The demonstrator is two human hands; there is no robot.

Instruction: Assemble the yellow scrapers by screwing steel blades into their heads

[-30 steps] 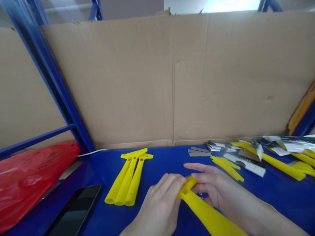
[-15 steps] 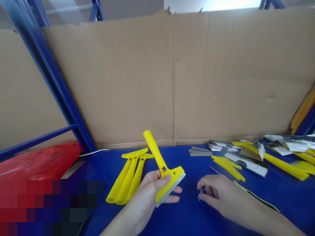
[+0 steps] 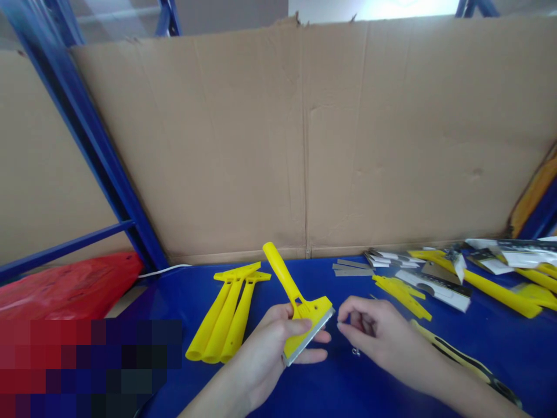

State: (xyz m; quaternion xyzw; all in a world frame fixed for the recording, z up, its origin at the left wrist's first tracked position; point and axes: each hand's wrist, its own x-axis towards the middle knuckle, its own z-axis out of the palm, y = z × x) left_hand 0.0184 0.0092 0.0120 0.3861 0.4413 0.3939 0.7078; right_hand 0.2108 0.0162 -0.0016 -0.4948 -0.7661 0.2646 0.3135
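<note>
My left hand [image 3: 274, 342] grips a yellow scraper [image 3: 282, 276] by its head, with the handle pointing up and to the left and a metal blade along the lower right edge. Just right of that head, my right hand [image 3: 369, 331] has thumb and index finger pinched; whatever is between them is too small to make out. Small metal screws [image 3: 356, 352] lie on the blue table beneath the right hand. Three yellow handles [image 3: 235, 310] rest side by side, left of my left hand.
Thin grey blades [image 3: 353, 267] and flat yellow pieces [image 3: 402, 295] lie at the back right. A yellow-and-black tool [image 3: 472, 366] is partly under my right forearm. White packaging and yellow scrapers [image 3: 500, 290] fill the far right. Red plastic [image 3: 73, 284] lies left; cardboard [image 3: 239, 139] stands behind.
My right hand has moved left, closer to the scraper, leaving the small screws uncovered on the table. The scraper in my left hand has shifted slightly right and down.
</note>
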